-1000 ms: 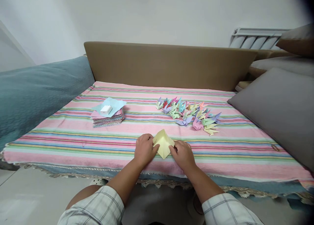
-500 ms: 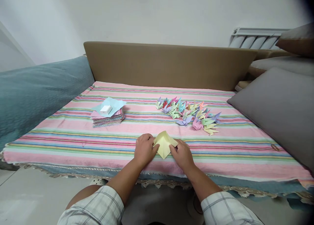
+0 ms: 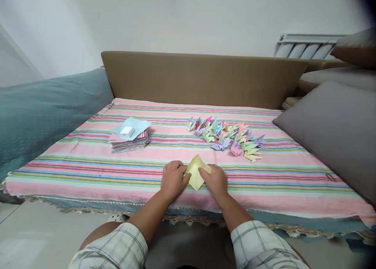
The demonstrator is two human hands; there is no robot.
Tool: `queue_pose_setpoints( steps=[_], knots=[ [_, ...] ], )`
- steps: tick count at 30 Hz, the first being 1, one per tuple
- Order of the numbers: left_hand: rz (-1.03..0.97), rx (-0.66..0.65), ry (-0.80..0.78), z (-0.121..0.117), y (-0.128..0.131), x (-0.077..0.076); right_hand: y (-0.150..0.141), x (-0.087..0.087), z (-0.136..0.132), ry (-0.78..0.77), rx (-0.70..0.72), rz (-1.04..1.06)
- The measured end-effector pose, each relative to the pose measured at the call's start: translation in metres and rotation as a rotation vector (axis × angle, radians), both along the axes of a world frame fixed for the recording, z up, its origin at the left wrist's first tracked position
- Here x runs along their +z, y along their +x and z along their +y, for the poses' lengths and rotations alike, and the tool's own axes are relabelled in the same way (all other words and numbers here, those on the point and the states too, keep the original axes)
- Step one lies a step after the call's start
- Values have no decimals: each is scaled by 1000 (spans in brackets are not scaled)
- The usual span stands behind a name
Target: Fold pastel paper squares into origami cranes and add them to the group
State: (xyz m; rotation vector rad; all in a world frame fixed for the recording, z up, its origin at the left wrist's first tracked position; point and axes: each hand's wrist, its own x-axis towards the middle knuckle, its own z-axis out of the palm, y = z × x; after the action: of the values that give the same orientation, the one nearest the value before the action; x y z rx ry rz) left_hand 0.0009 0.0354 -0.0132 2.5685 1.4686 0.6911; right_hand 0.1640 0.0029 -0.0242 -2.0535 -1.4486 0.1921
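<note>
hands astride yellow paper, thumbs on top

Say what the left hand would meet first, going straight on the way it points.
The yellow paper, which the left hand touches at its thumb tip. Past that, probably the right hand at the paper's other side, though depth is hard to judge.

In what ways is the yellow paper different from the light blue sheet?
The yellow paper is folded into a diamond shape; the light blue sheet lies spread out. The left hand and right hand hold the yellow paper; a small white object rests on the light blue sheet. Both are pale paper.
</note>
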Motion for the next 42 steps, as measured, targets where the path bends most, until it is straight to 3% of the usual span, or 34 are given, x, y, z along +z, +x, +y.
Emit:
queue_pose_setpoints(
  steps=[5,10,26,34,42],
  knots=[
    [0,-3,16,0,0,0,-1,-9,2,119,52,-15],
    [-9,-4,6,1,0,-1,2,-12,-5,208,258,-44],
    [-78,-132,-9,1,-5,-2,17,4,-29,63,618,-270],
    [-29,-218,-29,-1,-10,0,24,2,-25,76,634,-78],
    [60,-270,-31,-3,-9,0,22,-2,-19,162,402,215]
  ],
)
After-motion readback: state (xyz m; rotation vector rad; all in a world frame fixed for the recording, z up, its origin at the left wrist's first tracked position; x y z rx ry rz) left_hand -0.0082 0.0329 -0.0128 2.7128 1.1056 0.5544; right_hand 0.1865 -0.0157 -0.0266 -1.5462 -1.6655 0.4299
